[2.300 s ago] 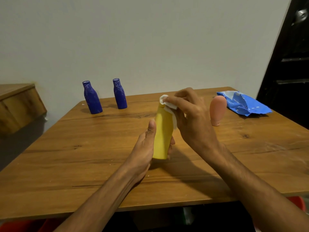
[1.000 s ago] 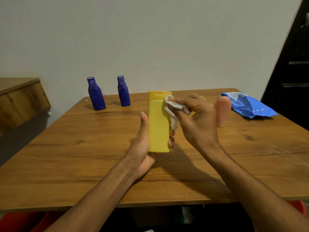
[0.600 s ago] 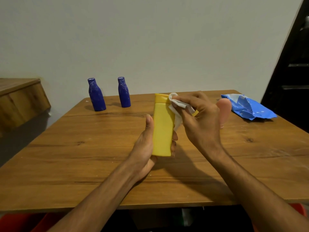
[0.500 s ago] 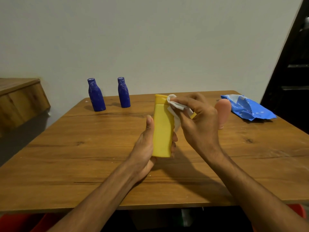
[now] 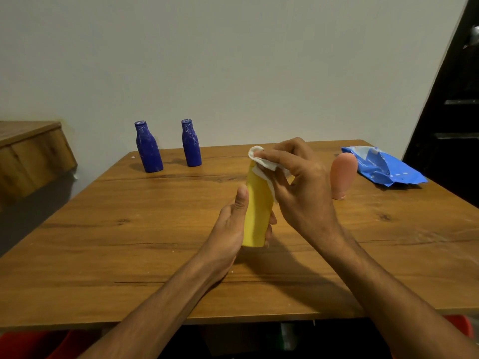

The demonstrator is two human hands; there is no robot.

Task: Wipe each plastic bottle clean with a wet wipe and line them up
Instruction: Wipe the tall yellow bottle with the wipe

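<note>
Your yellow bottle (image 5: 258,216) is upright over mid-table (image 5: 129,242), gripped by your left hand (image 5: 233,229), its cap now covered by the wet wipe (image 5: 259,158) that your right hand (image 5: 303,182) pinches, with the pink bottle (image 5: 343,174) just right, the wipe pack (image 5: 383,167) far right with unreadable print, and two blue bottles (image 5: 148,149) far left, well apart.

Matt yellow plastic bottle (image 5: 256,211), grained wood table (image 5: 129,244), crinkled glossy packet (image 5: 386,168).
</note>
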